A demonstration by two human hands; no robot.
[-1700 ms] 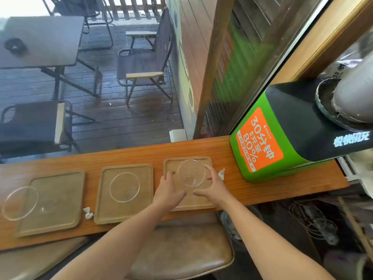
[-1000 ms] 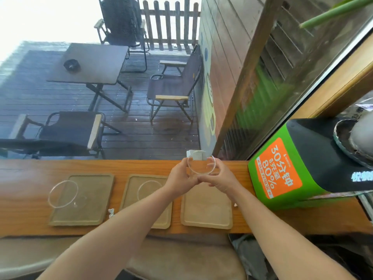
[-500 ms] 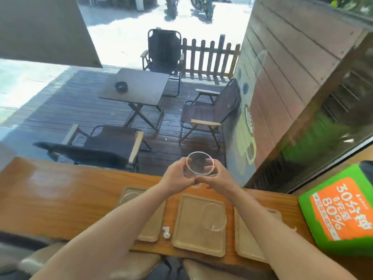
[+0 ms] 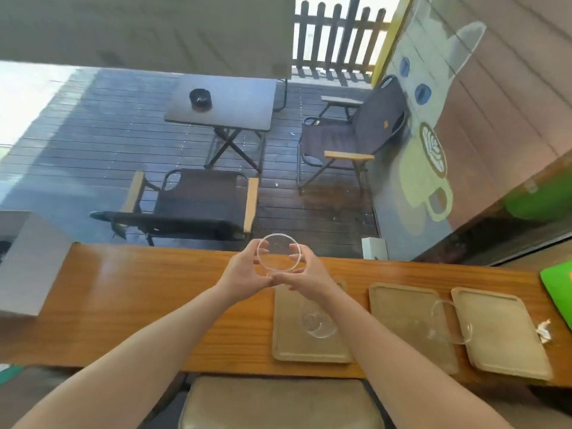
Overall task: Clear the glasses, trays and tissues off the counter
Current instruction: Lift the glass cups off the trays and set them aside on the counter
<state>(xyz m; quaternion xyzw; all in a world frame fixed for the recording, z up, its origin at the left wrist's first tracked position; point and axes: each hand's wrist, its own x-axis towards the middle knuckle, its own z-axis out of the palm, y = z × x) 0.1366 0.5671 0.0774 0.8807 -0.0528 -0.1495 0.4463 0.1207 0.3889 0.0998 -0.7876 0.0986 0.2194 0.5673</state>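
Note:
A clear glass [image 4: 278,252] is held up over the back of the wooden counter [image 4: 139,298], between my left hand [image 4: 244,272] and my right hand [image 4: 305,274]. Three tan trays lie in a row to the right: the left tray [image 4: 291,342] carries a second glass [image 4: 317,320], the middle tray [image 4: 408,323] has a third glass [image 4: 448,322] at its right edge, and the right tray [image 4: 501,332] is bare. A crumpled tissue [image 4: 543,331] lies on the counter by the right tray.
A green box [image 4: 557,286] stands at the counter's right end and a white block [image 4: 28,267] at its left end. A padded stool [image 4: 278,404] sits below the front edge. A window behind the counter shows a deck with chairs and a table.
Both hands lifted the glass off the right tray and carried it left along the counter. My view swung left, so the trays now lie to the right.

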